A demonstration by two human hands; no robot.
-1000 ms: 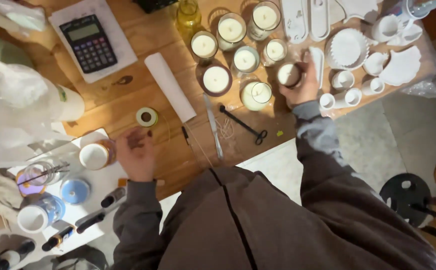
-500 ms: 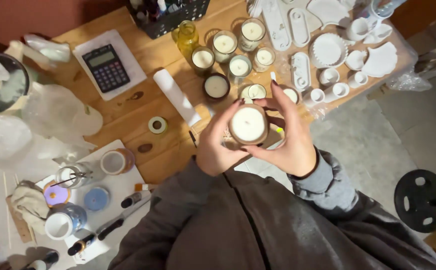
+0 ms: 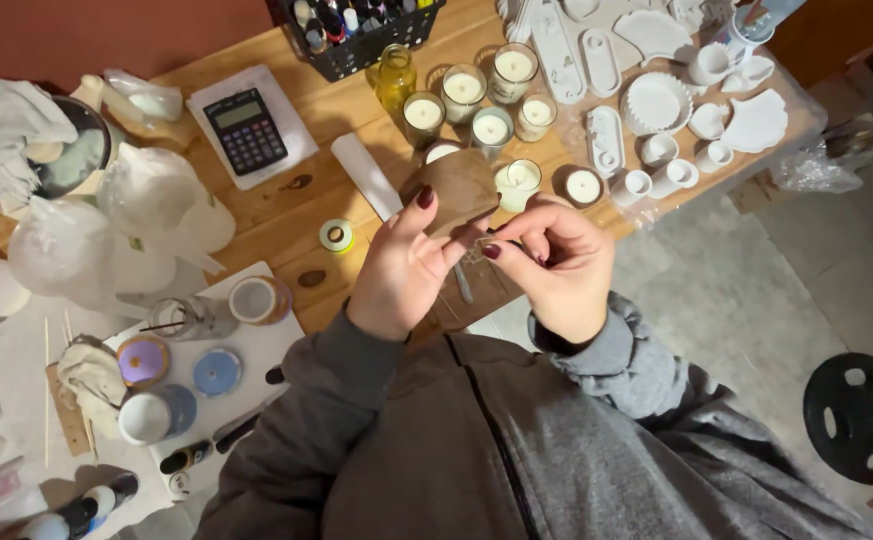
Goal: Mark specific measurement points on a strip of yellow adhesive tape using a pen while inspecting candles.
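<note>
Holding: left hand [image 3: 403, 268] grasps a jar [image 3: 459, 186] tipped on its side above the table's [image 3: 286, 225] near edge
Pinching: right hand [image 3: 554, 262] clenched at the jar's base
Beside: tape roll [image 3: 336, 236], one
Behind: candles [image 3: 463, 88], about eight
Far: calculator [image 3: 247, 130], one

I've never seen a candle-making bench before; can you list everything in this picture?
candle jar: one, brown underside showing, held tilted above the table edge
glass candles: about nine, white wax, back of the table
yellow bottle: one, beside the candles
calculator: one, black, on a white sheet
white moulds and dishes: many, right end of the table
tape roll: one, green-white, near the left hand
black basket: one, holding small bottles, back edge
left hand: holds the jar
right hand: pinches something small at the jar
</note>
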